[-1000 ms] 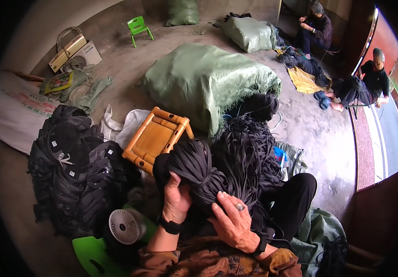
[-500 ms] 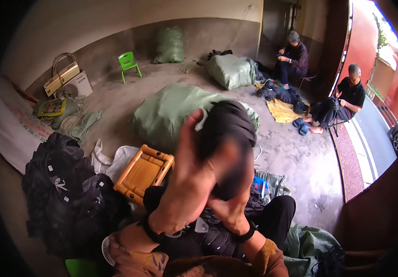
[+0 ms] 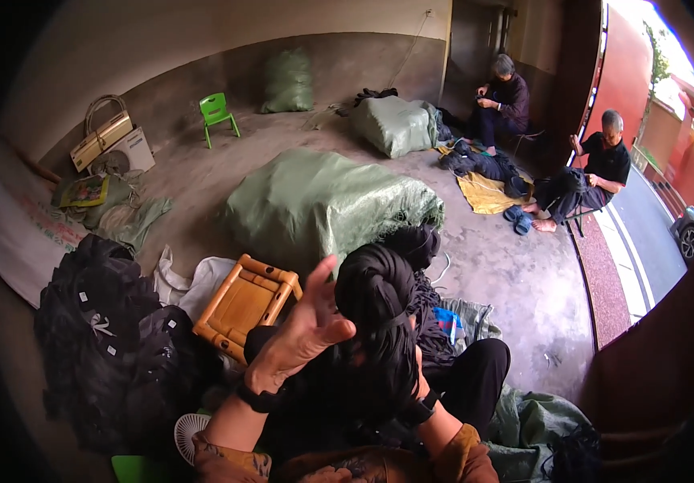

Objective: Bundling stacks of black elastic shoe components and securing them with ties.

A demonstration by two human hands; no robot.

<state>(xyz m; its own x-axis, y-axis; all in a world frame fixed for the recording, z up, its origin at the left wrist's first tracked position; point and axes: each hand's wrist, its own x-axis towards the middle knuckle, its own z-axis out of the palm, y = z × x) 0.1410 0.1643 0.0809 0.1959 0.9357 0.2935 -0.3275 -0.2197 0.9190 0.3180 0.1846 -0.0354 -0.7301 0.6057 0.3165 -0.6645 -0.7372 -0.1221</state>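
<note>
A bundle of black, strap-like fabric (image 3: 377,302) is held up in front of me, folded over into a rounded top with strands hanging down. To its left, my left hand (image 3: 302,334) is open, thumb and fingers apart, with nothing in it. My right hand (image 3: 422,377) supports the bundle from its right side, and most of its fingers are hidden behind the fabric. More black fabric (image 3: 434,322) lies just beyond it. At my left rises a large heap of black fabric pieces (image 3: 113,346) with small white tags.
A bamboo stool (image 3: 246,306) stands left of my knees. Ahead lies a big green sack (image 3: 306,201), with another sack (image 3: 395,125) behind it. A green chair (image 3: 216,117) is near the wall. Two seated co-workers (image 3: 508,101) handle dark fabric by the doorway.
My left hand has come off the black bundle and opened to its left. The bundle is lower and turned, with strands hanging. The co-worker nearest the door has raised a hand.
</note>
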